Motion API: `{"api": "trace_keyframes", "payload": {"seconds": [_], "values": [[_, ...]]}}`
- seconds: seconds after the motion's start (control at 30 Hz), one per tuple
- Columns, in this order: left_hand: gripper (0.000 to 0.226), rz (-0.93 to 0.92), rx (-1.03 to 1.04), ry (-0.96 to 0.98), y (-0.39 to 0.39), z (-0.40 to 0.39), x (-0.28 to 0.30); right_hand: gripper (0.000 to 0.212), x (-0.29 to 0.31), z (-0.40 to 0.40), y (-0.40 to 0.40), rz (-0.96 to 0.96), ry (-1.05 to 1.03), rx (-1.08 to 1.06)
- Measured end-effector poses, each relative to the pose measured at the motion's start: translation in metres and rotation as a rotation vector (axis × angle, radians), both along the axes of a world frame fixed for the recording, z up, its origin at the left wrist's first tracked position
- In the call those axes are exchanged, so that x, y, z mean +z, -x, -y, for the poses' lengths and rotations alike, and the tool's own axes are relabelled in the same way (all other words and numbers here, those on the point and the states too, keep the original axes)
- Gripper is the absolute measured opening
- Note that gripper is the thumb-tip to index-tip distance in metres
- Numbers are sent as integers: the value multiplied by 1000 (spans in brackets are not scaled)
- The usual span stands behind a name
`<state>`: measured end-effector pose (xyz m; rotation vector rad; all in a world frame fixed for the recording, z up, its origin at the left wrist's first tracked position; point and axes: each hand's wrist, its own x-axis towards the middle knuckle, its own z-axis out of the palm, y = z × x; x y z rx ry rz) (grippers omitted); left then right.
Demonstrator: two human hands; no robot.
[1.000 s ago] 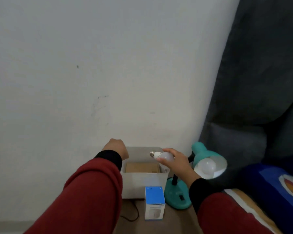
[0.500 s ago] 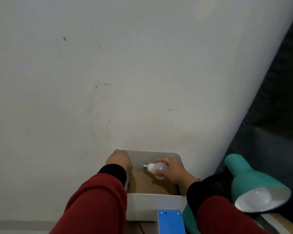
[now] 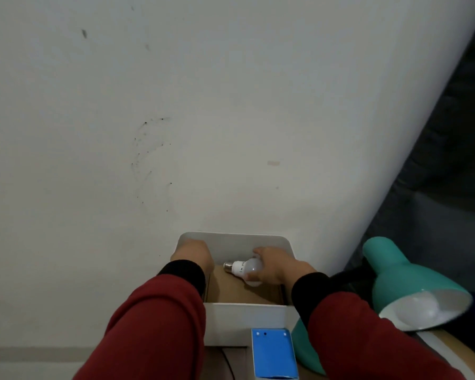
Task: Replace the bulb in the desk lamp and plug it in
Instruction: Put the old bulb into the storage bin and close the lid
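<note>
My right hand has its grip closed around a white bulb, held low inside the white box near its back wall, screw base pointing left. My left hand is curled on the box's left rim; can't tell if it grips. The teal lamp beside the box's right side already holds a bulb. Risk: letting go too high could crack the held bulb on the cardboard floor, and my right sleeve could knock the lamp.
</note>
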<state>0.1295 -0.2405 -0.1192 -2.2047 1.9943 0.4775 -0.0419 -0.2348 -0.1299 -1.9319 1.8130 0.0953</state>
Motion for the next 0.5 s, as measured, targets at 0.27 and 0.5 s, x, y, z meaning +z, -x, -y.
{"api": "trace_keyframes", "payload": {"seconds": [0.27, 0.5], "values": [[34, -24, 22, 114, -1, -34, 48, 56, 65, -34, -4, -310, -5, 32], [32, -10, 19, 207, 0, -94, 92, 53, 110, -101, 3, -290, 83, -8]]}}
